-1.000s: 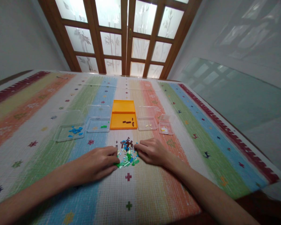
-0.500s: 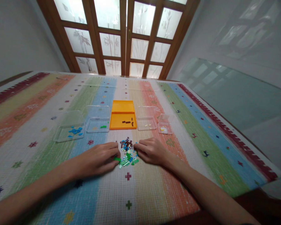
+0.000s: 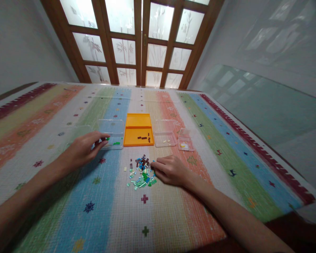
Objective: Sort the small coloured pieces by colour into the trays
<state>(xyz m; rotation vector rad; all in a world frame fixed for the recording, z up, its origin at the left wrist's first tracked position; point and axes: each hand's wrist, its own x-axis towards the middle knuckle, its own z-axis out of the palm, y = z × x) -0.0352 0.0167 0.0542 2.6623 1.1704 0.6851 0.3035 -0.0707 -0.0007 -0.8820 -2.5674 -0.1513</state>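
Observation:
My left hand (image 3: 85,147) is over the left side of a clear box (image 3: 112,147), its fingertips pinching a small green brick (image 3: 107,139). Other green pieces (image 3: 117,143) lie inside that box. Toward me on the tablecloth is a loose pile of small toy bricks (image 3: 143,174) in brown, blue, green, mint and cream. My right hand (image 3: 171,170) rests at the pile's right edge with fingers curled together; whatever its fingertips touch or hold is hidden.
An orange case (image 3: 131,141) lies open with several brown bricks inside. Right of it stand a clear box (image 3: 165,144) with pale pieces and a smaller box (image 3: 185,148) with yellow ones. My left hand and forearm cover the far-left box. Striped cloth (image 3: 144,214) covers the table.
My left hand has moved from the pile up and left to the clear box, carrying a green brick. My right hand has stayed at the pile's edge.

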